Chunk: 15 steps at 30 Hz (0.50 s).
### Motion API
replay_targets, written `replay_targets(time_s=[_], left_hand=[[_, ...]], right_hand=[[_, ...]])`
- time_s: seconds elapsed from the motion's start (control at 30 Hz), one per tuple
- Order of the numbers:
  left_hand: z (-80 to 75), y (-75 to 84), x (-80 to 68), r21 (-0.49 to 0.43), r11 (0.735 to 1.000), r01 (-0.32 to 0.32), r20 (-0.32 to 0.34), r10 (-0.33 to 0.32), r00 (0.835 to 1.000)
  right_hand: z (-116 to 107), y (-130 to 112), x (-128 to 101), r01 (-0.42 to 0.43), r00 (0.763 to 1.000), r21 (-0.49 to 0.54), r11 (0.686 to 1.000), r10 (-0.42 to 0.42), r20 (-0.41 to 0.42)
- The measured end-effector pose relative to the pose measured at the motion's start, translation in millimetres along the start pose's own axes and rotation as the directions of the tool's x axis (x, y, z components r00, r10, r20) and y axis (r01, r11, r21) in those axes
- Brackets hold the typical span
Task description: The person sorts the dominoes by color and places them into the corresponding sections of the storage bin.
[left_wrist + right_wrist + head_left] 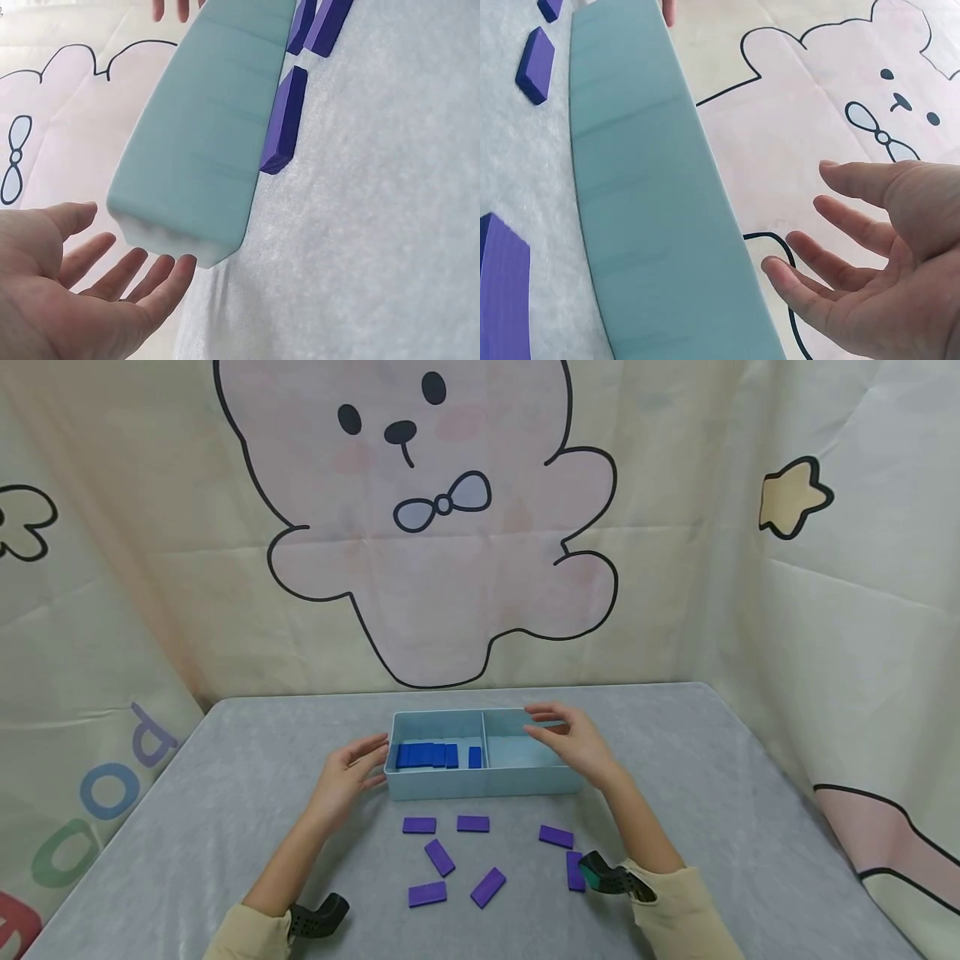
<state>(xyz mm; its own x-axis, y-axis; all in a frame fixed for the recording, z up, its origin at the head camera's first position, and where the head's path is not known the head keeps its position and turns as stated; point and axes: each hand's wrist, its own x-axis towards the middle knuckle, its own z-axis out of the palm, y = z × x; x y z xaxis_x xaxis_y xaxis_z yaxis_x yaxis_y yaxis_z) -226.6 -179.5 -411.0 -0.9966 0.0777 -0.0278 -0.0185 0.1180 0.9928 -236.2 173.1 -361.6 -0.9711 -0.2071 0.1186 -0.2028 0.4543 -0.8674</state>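
Flanking tray [435, 785]: two hands [347, 774], seven purple blocks [439, 857]

A makeshift recording booth: cartoon-bear curtains [442, 527] enclose 1 grey felt-covered table [225, 793] on 3 sides.

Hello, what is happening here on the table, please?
A person has both hands at a light blue two-part box on a grey table. The left hand is open at its left end, the right hand open over the empty right compartment. Blue blocks lie in the left compartment; seven purple blocks are scattered before it.
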Motion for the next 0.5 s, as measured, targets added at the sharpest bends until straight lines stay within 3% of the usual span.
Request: replay_targets(time_s=[0.5], left_hand=[[0.8, 7.6, 2.8, 0.067, 0.997, -0.047, -0.077, 0.052, 0.996]], right_hand=[[-15, 9, -8, -0.019, 0.993, -0.019, 1.000, 0.017, -0.116]])
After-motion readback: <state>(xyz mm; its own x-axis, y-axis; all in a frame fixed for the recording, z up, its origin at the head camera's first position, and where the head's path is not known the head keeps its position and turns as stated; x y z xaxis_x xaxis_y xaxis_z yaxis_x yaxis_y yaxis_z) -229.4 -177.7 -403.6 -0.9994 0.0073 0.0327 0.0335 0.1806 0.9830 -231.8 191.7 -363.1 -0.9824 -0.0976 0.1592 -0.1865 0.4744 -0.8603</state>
